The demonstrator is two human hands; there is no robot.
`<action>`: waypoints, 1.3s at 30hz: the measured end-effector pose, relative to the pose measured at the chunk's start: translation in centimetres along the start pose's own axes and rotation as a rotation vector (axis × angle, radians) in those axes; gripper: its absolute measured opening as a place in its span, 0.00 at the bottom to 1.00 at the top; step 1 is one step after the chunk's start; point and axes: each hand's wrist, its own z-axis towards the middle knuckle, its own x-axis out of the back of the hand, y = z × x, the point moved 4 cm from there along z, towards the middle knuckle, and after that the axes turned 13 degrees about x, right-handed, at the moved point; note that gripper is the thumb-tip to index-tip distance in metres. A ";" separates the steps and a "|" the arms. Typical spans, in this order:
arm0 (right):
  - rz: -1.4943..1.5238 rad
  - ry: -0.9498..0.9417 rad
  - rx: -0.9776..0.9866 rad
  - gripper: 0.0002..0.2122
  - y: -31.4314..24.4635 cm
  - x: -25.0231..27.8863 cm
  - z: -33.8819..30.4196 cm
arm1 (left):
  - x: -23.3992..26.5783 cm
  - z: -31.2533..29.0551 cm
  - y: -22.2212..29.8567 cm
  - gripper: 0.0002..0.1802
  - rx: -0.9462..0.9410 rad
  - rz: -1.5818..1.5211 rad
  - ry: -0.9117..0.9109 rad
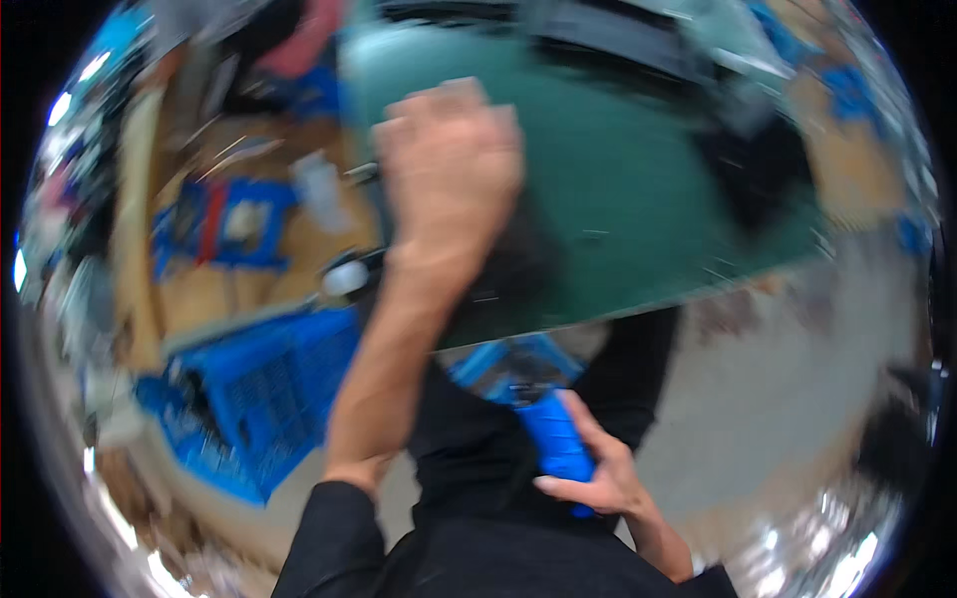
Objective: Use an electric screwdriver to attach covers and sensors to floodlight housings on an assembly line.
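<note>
My left hand [454,164] is raised over the left part of the green tabletop [618,219], back of the hand up. Motion smears its fingers, so what they hold, if anything, does not show. Just beside its wrist lies a blurred black thing [513,264] at the near left of the table. My right hand [606,473] is low in front of me, at my lap. Its fingers and thumb close round a blue hand tool with a ribbed grip [558,439]; the tool's dark head points away from me, and its exact kind is unclear.
A black object [758,164] sits at the table's right, and a dark flat case-like thing [623,40] at the far edge. Left of the table stand a blue crate [274,384] and a wooden bench [199,304] with a blue and red item. Another person's arm shows far left.
</note>
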 end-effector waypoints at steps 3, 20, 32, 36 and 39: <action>-0.059 0.067 0.000 0.48 -1.9 -2.1 -0.2 | -0.9 -0.7 -2.3 0.22 0.051 -0.018 0.150; -0.044 -0.054 0.110 0.51 2.2 -0.7 0.6 | 0.6 -0.6 -4.5 0.24 0.141 0.027 0.139; -0.458 -0.019 0.302 0.46 0.0 -0.4 1.7 | 0.8 -0.6 -4.6 0.22 0.127 -0.040 0.096; -0.484 -0.031 0.260 0.45 -1.0 0.1 1.4 | 0.8 -0.5 -4.6 0.23 0.128 -0.036 0.106; -0.526 -0.047 0.224 0.45 -2.3 0.5 1.2 | 1.1 -0.5 -4.6 0.22 0.131 -0.018 0.121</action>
